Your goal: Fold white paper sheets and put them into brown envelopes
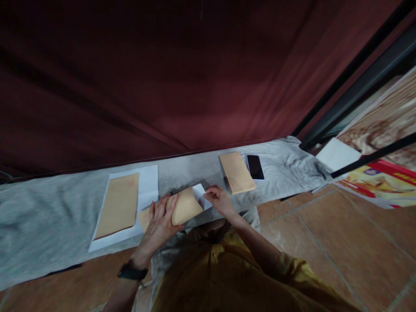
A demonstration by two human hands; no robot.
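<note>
A tan envelope (186, 205) lies on the grey cloth (48, 216) in front of me. My left hand (160, 220), a black watch on its wrist, rests flat on the envelope's left part with fingers stretched out. My right hand (218, 199) pinches a folded white paper (199, 192) at the envelope's right end. Whether the paper sits partly inside the envelope I cannot tell.
To the left, another tan envelope (118, 204) lies on white sheets (147, 182). A stack of tan envelopes (236, 172) and a dark phone (255, 167) lie to the right. Printed posters (383, 177) lie on the tiled floor at right. A dark red curtain hangs behind.
</note>
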